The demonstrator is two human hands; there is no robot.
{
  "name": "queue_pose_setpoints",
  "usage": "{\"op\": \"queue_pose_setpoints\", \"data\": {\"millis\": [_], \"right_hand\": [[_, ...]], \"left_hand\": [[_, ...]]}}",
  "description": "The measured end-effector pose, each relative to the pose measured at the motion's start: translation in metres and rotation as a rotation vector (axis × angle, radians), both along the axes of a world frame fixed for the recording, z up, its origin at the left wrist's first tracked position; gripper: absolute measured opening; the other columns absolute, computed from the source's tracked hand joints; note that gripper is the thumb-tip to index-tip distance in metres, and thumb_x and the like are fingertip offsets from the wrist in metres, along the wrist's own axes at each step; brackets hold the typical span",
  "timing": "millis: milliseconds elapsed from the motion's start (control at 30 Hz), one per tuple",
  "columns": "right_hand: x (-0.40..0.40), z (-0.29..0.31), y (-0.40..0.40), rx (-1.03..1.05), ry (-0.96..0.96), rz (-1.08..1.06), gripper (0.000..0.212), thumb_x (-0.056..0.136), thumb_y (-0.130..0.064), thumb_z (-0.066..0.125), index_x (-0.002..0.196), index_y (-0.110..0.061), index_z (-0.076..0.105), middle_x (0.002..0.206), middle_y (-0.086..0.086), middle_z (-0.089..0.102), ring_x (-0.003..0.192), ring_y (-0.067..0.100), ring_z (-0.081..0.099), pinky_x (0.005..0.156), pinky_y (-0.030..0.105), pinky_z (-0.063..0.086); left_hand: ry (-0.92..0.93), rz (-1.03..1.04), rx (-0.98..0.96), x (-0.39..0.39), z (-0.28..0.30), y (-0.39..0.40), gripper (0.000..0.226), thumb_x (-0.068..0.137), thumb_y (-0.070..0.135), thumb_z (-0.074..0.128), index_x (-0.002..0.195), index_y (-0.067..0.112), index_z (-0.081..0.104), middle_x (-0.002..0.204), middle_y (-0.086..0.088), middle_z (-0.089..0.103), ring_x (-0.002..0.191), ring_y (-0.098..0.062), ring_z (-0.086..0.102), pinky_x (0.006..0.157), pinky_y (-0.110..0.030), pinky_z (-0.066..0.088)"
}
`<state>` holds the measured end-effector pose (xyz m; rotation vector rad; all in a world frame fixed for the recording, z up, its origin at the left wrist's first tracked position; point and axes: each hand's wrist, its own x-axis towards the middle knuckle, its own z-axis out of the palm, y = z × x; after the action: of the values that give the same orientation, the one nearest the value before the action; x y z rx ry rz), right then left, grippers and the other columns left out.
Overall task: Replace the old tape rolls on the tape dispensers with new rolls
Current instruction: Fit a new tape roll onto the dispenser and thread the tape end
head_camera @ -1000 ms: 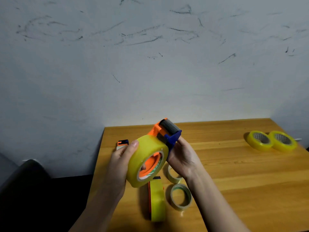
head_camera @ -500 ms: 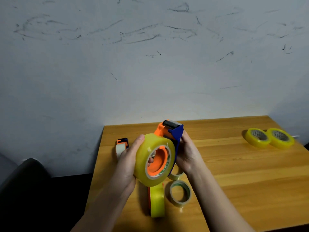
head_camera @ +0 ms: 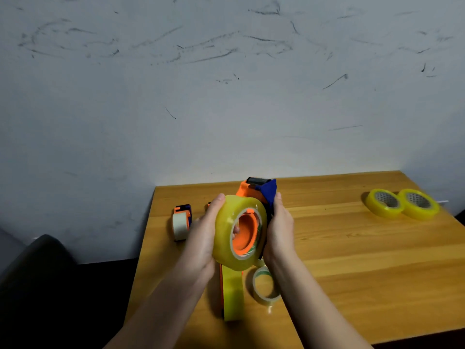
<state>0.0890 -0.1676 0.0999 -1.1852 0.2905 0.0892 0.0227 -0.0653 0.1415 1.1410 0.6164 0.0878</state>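
Note:
Above the wooden table (head_camera: 352, 260) I hold an orange and blue tape dispenser (head_camera: 261, 191) with a full yellow tape roll (head_camera: 226, 238) around its orange hub. My left hand (head_camera: 203, 235) grips the roll from the left, fingers curled over its top. My right hand (head_camera: 279, 230) grips the dispenser's blue side from the right. Below them another dispenser with a yellow roll (head_camera: 232, 293) stands on edge, beside a thin used roll (head_camera: 265, 285). Two new yellow rolls (head_camera: 402, 204) lie at the far right.
A small orange and blue dispenser with a white roll (head_camera: 181, 221) stands at the table's left edge by the wall. A dark chair back (head_camera: 37, 273) sits to the left of the table. The grey wall runs right behind the table.
The roll and dispenser have turned so the orange hub faces me more squarely, and both hands have lifted them a little higher. My left hand has shifted further around the roll.

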Motion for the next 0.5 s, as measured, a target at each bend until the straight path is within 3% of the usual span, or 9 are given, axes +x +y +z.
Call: {"op": "queue_pose_setpoints", "data": {"millis": [100,233,300,400,500], "right_hand": [[-0.004,-0.003,-0.001,0.045,-0.003,0.055,0.046,0.103,-0.04,0.034,0.092,-0.012,0.069,0.086,0.005,0.071,0.077,0.016,0.065,0.07,0.025,0.051],[-0.007,0.001,-0.012,0.113,0.065,0.202,0.066,0.101,-0.053,0.021,0.113,-0.003,0.063,0.099,0.011,0.071,0.078,0.014,0.07,0.064,0.021,0.055],[-0.004,0.004,-0.021,0.139,0.135,0.312,0.078,0.097,-0.062,0.014,0.118,-0.004,0.062,0.111,0.016,0.069,0.096,0.022,0.068,0.079,0.033,0.053],[0.003,0.004,-0.034,0.094,0.175,0.393,0.084,0.094,-0.067,0.013,0.119,-0.006,0.064,0.117,0.014,0.068,0.117,0.027,0.058,0.104,0.045,0.036],[0.008,0.002,-0.039,0.043,0.19,0.43,0.086,0.093,-0.07,0.015,0.117,-0.005,0.066,0.117,0.015,0.068,0.118,0.029,0.057,0.103,0.045,0.039]], "left_hand": [[0.014,-0.015,0.026,0.003,0.002,-0.001,0.05,0.085,0.049,0.059,0.057,0.008,0.066,0.048,-0.008,0.061,0.043,-0.016,0.057,0.056,-0.026,0.047],[0.029,-0.008,0.051,0.004,0.002,-0.003,0.051,0.086,0.05,0.057,0.058,0.008,0.067,0.05,-0.007,0.063,0.043,-0.015,0.059,0.057,-0.025,0.049],[0.03,0.004,0.085,0.003,-0.001,-0.004,0.049,0.087,0.049,0.057,0.064,0.006,0.066,0.049,-0.006,0.063,0.042,-0.014,0.06,0.051,-0.021,0.048],[0.038,-0.002,0.118,0.002,-0.004,-0.006,0.048,0.087,0.049,0.056,0.073,0.005,0.066,0.048,-0.005,0.063,0.041,-0.012,0.06,0.047,-0.018,0.046],[0.032,-0.023,0.128,0.0,-0.005,-0.009,0.047,0.088,0.047,0.056,0.077,0.003,0.068,0.049,-0.005,0.064,0.042,-0.012,0.061,0.045,-0.016,0.047]]}}
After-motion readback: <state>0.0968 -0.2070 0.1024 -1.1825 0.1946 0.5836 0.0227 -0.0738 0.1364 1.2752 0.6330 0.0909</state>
